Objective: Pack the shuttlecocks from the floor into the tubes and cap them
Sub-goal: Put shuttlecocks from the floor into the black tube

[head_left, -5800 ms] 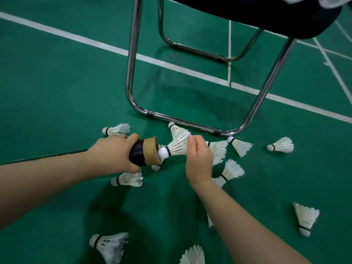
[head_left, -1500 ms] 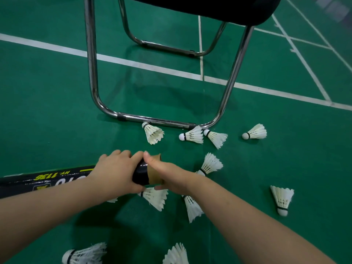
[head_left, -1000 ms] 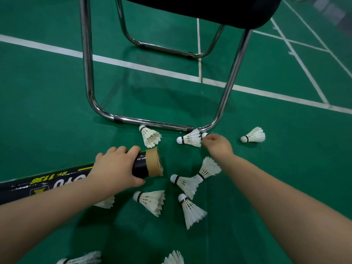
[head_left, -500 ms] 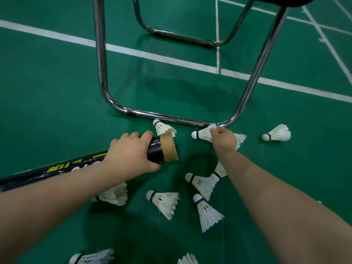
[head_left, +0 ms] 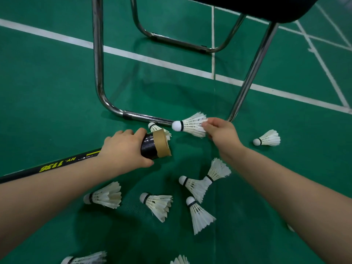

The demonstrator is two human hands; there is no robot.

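- Gripping the black shuttlecock tube [head_left: 147, 147] near its brown-taped mouth, the left hand [head_left: 124, 148] curls round it above the green court floor [head_left: 47, 82].
- Right hand [head_left: 222, 135] pinches a white feather shuttlecock [head_left: 190, 124] by its skirt, cork toward the tube.
- Other shuttlecocks lie scattered below.

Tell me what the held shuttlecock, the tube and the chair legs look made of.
Held shuttlecock: white feathers, going by ribbed vanes; matte white tip. Tube: glossy black, probably coated cardboard; brown tape band. Chair legs: polished metal, mirror reflections.
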